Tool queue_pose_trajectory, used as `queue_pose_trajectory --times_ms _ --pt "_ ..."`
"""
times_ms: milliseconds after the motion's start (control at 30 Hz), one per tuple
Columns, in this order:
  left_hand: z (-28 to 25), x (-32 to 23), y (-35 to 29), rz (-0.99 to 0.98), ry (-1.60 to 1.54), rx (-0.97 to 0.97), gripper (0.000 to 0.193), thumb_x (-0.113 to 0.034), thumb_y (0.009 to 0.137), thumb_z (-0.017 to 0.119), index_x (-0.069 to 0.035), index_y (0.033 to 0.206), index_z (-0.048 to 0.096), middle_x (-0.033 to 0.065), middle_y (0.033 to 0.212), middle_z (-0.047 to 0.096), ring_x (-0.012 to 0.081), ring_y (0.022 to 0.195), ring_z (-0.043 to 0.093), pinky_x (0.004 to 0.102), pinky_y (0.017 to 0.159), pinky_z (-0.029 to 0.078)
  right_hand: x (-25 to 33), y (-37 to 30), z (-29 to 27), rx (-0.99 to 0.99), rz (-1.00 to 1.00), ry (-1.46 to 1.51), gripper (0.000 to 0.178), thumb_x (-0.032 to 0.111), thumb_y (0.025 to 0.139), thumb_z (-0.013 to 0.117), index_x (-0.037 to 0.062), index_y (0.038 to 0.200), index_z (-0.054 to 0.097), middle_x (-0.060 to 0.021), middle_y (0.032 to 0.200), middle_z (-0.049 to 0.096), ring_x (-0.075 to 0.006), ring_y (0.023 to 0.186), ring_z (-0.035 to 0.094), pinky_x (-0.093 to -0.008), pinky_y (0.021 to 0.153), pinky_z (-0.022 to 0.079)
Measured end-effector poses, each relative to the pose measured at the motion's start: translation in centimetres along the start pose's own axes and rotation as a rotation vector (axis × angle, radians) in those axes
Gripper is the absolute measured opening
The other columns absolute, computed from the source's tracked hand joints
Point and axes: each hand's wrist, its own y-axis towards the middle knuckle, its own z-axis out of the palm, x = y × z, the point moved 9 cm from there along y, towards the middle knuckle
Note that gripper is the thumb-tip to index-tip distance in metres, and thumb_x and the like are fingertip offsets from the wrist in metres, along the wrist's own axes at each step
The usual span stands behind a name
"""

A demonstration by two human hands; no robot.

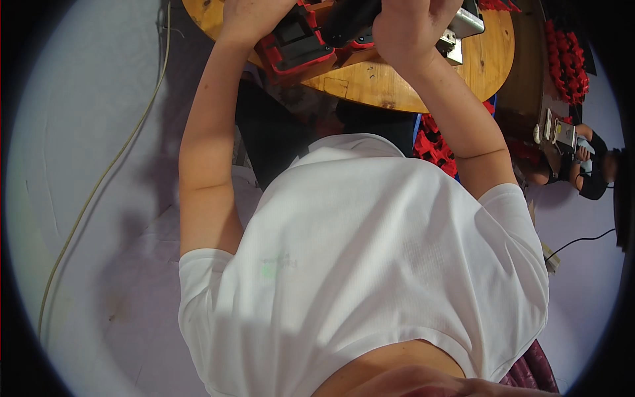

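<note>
At the top edge, my left hand [259, 14] is beside a black and red plastic part [296, 43], its fingers cut off by the edge of the view. My right hand [411, 30] is closed, with fingers curled and their tips hidden. A thick black cylindrical tool [350, 21] meets the thumb side of that hand and slants over the red and black parts. Those parts lie at the near edge of a round wooden table [370, 85]. Close to my right wrist is a silvery metal block [467, 24] with a white piece [451, 49] beside it.
Red pieces [436, 142] fill a blue-rimmed container below the table's right side. More red pieces [567, 63] lie on a dark bench [519, 86] at the far right, near another person's hand [583, 153]. A pale cable [109, 169] runs along the left.
</note>
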Motion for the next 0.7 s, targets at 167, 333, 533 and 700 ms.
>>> queue_pose_trajectory --times_ms 167,333,533,700 --pt "0.1 0.1 -0.1 -0.029 -0.002 0.012 0.050 -0.042 0.088 0.066 -0.001 0.116 0.073 0.0244 0.118 0.071 0.0443 0.114 0.062 0.0492 0.098 0.049 0.6 0.1 1.6 0.024 -0.027 0.004 0.049 0.028 0.095 0.075 0.0001 0.124 0.047 -0.0055 0.092 0.062 -0.0096 0.073 0.058 -0.0239 0.064 0.048" --pt "0.4 -0.5 -0.6 0.169 -0.356 -0.021 0.049 -0.041 0.087 0.068 -0.001 0.114 0.071 0.0254 0.112 0.071 0.0421 0.106 0.066 0.0476 0.087 0.053 -0.1 0.3 1.9 0.058 -0.113 -0.060 0.064 0.030 0.092 0.077 -0.0047 0.134 0.045 -0.0052 0.103 0.059 -0.0090 0.079 0.056 -0.0226 0.067 0.046" --pt "3.2 5.4 0.8 -0.066 0.160 0.083 0.063 -0.061 0.088 0.066 -0.010 0.125 0.072 0.0203 0.117 0.072 0.0382 0.114 0.066 0.0448 0.099 0.050 1.3 -1.0 -2.6 -0.184 0.117 0.112 0.062 0.039 0.095 0.075 -0.0018 0.131 0.047 -0.0082 0.093 0.063 -0.0144 0.072 0.061 -0.0277 0.062 0.050" --pt "1.7 2.8 0.3 -0.057 0.127 0.074 0.062 -0.059 0.089 0.066 -0.010 0.126 0.072 0.0193 0.118 0.072 0.0368 0.115 0.065 0.0441 0.099 0.049 6.6 0.7 -13.0 -0.069 -0.110 -0.394 0.048 0.041 0.100 0.070 0.0025 0.122 0.053 -0.0096 0.085 0.064 -0.0157 0.062 0.061 -0.0322 0.055 0.053"
